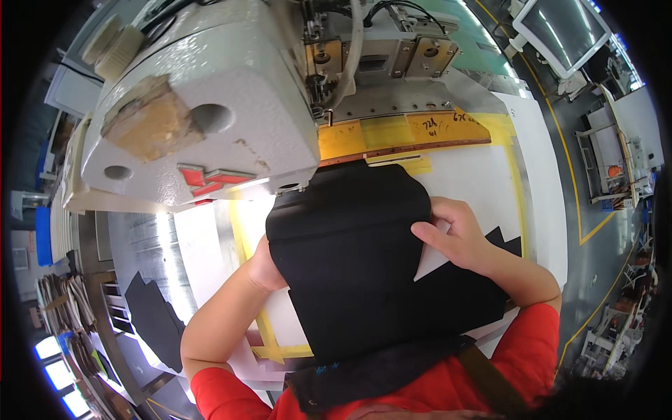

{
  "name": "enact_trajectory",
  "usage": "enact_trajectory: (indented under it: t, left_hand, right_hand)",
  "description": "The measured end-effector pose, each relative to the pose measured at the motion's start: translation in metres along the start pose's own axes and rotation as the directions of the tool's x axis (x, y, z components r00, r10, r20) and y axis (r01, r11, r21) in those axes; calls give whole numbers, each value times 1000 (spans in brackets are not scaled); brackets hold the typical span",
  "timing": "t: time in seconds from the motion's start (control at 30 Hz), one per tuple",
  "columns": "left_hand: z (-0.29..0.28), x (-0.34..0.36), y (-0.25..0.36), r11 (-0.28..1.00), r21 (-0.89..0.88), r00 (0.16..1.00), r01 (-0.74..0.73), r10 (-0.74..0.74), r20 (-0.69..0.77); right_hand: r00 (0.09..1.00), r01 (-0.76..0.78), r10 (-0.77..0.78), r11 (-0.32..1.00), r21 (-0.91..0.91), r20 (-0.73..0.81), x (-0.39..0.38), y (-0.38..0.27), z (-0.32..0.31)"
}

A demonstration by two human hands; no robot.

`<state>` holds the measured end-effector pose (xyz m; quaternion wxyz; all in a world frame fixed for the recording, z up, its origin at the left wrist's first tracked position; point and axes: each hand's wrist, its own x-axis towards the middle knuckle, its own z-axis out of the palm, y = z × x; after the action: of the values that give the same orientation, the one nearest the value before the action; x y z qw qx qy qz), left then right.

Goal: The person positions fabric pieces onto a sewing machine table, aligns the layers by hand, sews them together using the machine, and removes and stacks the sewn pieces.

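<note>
A black sheet of fabric or leather point(350, 245) lies before me, its far part raised or folded over beneath the white head of an industrial sewing machine point(231, 105). My right hand point(458, 234) grips its right edge, thumb on top and fingers beneath. At the left edge is my left hand point(264, 269); its fingers are hidden under the black sheet. Just beyond the sheet runs a yellow-taped clamp bar point(413, 136) with handwriting on it. Below, white paper point(483, 189) edged with yellow tape covers the work surface.
More black pieces lie at the right point(462, 287) and a black piece point(150, 322) at the left. A monitor point(563, 31) stands at the far right. Stacked boards point(66, 301) fill a rack at the left. Yellow lines point(570, 168) mark the floor.
</note>
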<state>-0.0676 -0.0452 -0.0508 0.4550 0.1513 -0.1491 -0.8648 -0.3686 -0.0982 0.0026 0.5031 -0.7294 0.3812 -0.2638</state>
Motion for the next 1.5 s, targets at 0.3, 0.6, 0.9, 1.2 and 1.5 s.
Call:
enact_trajectory:
  t: [0.3, 0.6, 0.9, 1.2, 1.5]
  left_hand:
    - [40, -7, -15, 948, 291, 912, -124, 225, -344]
    - [60, 1, -17, 701, 710, 831, 68, 354, -428]
    - [64, 2, -18, 802, 596, 832, -35, 354, -427]
    - [62, 1, -19, 786, 616, 809, -47, 392, -439]
    - [58, 0, -21, 816, 574, 795, -75, 396, -459]
  right_hand:
    - [978, -12, 97, 909, 416, -184, -9, 9, 11]
    - [972, 198, -193, 980, 31, -134, -14, 13, 14]
    - [842, 525, -539, 809, -265, 20, -6, 19, 24]
    - [828, 542, -560, 784, -303, 33, -5, 19, 25]
    - [829, 544, -558, 783, -302, 47, -4, 17, 26]
